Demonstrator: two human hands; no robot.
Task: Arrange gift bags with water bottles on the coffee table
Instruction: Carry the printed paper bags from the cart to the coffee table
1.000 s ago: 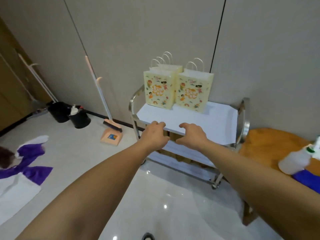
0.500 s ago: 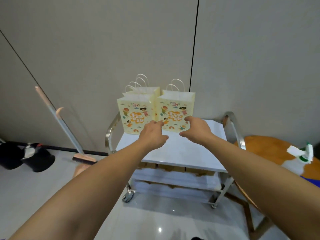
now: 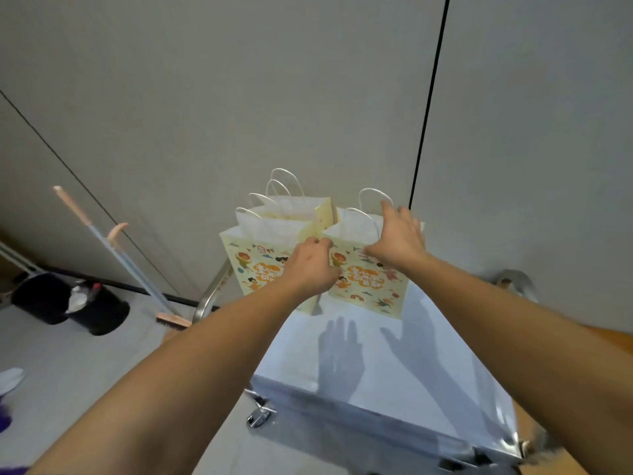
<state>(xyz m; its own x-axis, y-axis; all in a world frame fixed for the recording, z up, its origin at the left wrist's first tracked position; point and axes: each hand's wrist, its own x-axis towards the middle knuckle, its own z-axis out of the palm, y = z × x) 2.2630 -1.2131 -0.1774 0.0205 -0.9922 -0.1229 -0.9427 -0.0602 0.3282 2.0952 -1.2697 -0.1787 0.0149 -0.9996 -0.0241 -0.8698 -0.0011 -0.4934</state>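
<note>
Fingers of your right hand (image 3: 397, 240) reach spread over the right gift bag's (image 3: 368, 286) open top; your left hand (image 3: 310, 267) curls at its front corner, grasp unclear. Bags stand at the cart's (image 3: 394, 365) far edge, near half bare.

Three gift bags: front left bag (image 3: 253, 265) at eleven o'clock on the cart top (image 3: 376, 365), front right bag (image 3: 371, 286) at twelve, third bag (image 3: 301, 209) behind at eleven, touching the others. Six white loop handles counted, two per bag. Two hands: left hand (image 3: 310, 267), right hand (image 3: 397, 240), both at twelve. Two black bins at nine: one (image 3: 39, 296), another (image 3: 102, 311). One broom (image 3: 113, 252) at ten. One cart.
</note>
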